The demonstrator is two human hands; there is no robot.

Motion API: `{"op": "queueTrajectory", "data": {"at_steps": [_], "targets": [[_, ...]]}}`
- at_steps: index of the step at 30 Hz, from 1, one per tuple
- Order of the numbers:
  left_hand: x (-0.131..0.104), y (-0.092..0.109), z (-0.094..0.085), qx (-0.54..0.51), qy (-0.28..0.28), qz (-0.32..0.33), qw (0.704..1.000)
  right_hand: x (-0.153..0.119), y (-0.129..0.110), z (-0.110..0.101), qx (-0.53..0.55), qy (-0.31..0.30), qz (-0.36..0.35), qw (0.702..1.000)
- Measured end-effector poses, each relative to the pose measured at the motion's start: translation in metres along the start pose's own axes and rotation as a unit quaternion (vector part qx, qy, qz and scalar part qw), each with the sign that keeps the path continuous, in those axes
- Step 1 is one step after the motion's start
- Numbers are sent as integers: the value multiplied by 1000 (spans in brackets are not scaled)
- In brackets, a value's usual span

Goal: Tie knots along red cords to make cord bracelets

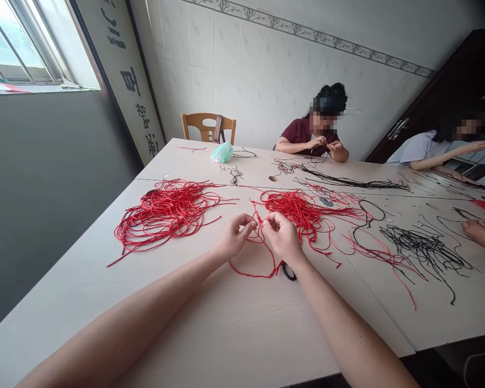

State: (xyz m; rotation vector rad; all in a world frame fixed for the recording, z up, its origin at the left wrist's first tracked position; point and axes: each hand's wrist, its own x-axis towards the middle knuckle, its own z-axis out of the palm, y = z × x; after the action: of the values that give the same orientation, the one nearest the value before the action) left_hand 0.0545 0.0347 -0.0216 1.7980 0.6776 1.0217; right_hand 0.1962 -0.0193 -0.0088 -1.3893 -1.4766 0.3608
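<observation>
My left hand (235,235) and my right hand (283,237) face each other just above the table, fingertips pinched close together. Between them is a thin red cord (259,215) with a knotted or braided stretch. A loop of red cord (250,276) hangs below and lies on the table. Each hand is closed on the cord, though the exact grip is partly hidden by the fingers. Beneath my right wrist a black ring-shaped handle (289,271) shows, its other part hidden. Beyond my right hand lies a heap of braided red cords (293,210).
Left of my hands lies a pile of loose red cords (170,210). Black cords (424,248) spread at the right of the table (210,323). A green plastic bag (222,152) sits farther back. Two people sit across; another person's hand (483,233) rests at the right edge.
</observation>
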Motion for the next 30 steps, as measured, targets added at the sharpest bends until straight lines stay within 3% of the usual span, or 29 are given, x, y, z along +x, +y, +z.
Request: {"op": "queueTrajectory", "data": {"at_steps": [5,12,17,22,27,30], "targets": [[-4,4,5,-136,-36,-53,989,0,7,5,45,-9,54,997],[4,-11,-5,-144,75,-110,981,-5,5,10,6,7,62,998],[8,-18,-11,-138,88,-99,982,-12,-4,16,8,-49,21,999],[6,-20,-6,-184,90,-110,973,-11,0,23,-42,-28,44,998],[12,-23,-13,-203,94,-109,969,-9,5,25,63,-112,75,989],[18,-22,-21,-227,115,-129,958,-9,8,25,118,-131,120,977]]}}
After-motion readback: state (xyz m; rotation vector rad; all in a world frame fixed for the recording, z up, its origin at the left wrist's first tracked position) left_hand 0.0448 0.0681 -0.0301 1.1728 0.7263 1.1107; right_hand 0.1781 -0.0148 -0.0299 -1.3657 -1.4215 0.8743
